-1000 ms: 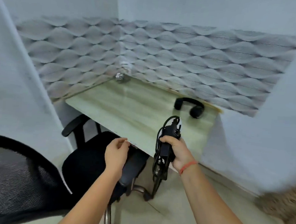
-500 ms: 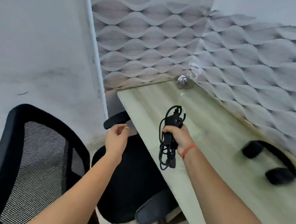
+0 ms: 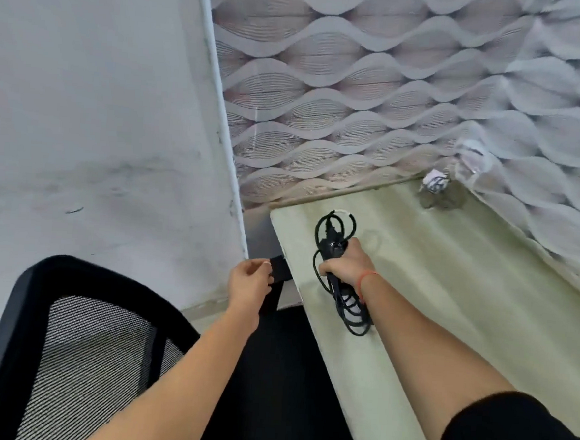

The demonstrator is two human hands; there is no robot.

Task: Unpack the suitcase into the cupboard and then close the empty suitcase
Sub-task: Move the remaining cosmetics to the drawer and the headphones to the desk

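The right hand is clenched around a black coiled cable, gripping it about mid-length over the left end of the pale green desk. The bundle's lower loops rest on or just above the desktop; which, I cannot tell. Its long axis runs roughly away from the person and slightly leftward: the upper end, where a plug-like part and a loop stick out of the fist, points toward the patterned wall, and the loose lower coils trail back toward the person beside the forearm. A red thread circles the right wrist. The left hand hangs off the desk's left edge, fingers loosely curled with thumb and fingertips close together; it seems to hold nothing, though something tiny could be pinched there. It sits just in front of the armrest of a black chair, whether touching I cannot tell. A crumpled scrap lies in the desk's far corner, well apart from the cable. Neither suitcase nor cupboard is in view, so progress is hard to judge: the cable is plausibly one unpacked item being carried or set down. Judging from that, unpacking is under way, and closing the empty suitcase is left to do, with no telling how many items remain.
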